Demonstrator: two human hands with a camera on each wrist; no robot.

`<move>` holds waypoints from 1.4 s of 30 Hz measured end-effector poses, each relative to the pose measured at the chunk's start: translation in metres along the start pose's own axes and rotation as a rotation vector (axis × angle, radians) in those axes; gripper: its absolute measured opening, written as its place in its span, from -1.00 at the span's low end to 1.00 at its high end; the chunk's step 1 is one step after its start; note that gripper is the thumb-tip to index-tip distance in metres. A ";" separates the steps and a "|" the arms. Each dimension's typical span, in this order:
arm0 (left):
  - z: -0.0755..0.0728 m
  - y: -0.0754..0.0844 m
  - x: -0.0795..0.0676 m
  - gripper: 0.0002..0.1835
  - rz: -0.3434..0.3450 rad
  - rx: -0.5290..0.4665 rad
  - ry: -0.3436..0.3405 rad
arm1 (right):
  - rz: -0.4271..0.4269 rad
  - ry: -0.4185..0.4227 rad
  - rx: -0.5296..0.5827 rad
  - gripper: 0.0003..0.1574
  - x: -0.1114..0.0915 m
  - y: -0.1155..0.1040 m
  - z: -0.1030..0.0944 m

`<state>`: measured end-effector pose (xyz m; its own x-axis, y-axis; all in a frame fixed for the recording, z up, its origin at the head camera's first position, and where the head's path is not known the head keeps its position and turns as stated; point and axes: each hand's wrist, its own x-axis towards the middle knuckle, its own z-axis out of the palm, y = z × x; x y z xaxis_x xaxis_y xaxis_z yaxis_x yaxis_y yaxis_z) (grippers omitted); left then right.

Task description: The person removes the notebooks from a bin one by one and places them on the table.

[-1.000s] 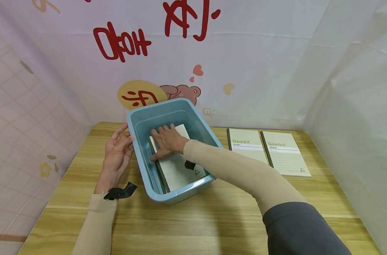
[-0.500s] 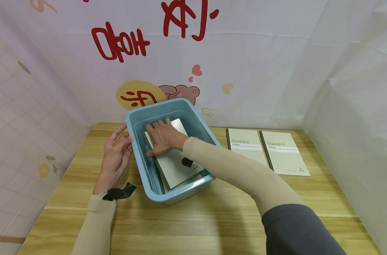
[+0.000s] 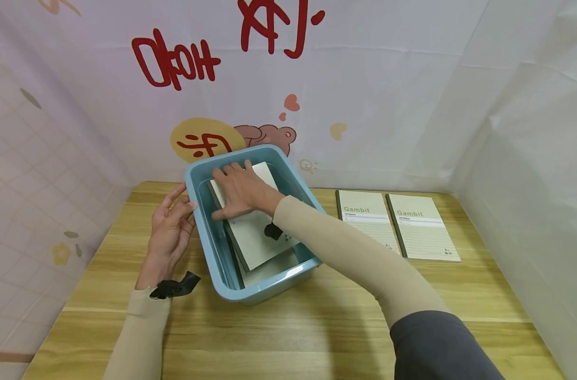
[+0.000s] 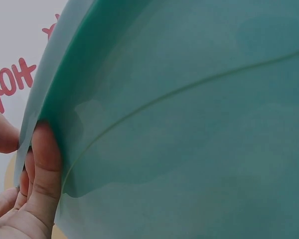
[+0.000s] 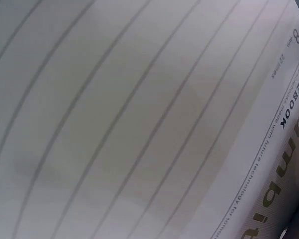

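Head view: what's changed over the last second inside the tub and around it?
The right hand, fingers spread, has slid the top notebook toward the tub's far end, baring more of the notebook beneath at the near end. Nothing was let go. The left hand stays at the blue tub's rim; tub and two notebooks outside stay put.

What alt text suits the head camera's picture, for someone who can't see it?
A right hand lies spread on a notebook in a blue bin, with another notebook beneath it, while the left hand grips the bin's rim. Two more notebooks lie side by side on a wooden table to the right.
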<state>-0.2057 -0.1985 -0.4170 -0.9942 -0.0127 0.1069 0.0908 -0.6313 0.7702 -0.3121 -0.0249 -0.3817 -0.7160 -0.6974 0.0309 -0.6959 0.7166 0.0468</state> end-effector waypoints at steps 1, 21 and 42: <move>0.000 0.001 0.000 -0.35 0.000 0.001 0.000 | -0.002 0.009 0.001 0.06 0.000 0.000 -0.002; 0.001 0.001 0.001 -0.34 -0.011 -0.013 0.017 | -0.022 0.224 -0.013 -0.04 -0.017 0.003 -0.055; 0.001 0.001 0.001 -0.34 -0.007 -0.047 0.004 | -0.033 0.496 0.118 -0.07 -0.060 0.026 -0.136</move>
<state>-0.2070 -0.1987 -0.4158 -0.9950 -0.0117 0.0988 0.0814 -0.6671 0.7405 -0.2798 0.0345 -0.2464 -0.6010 -0.6209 0.5033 -0.7399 0.6704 -0.0565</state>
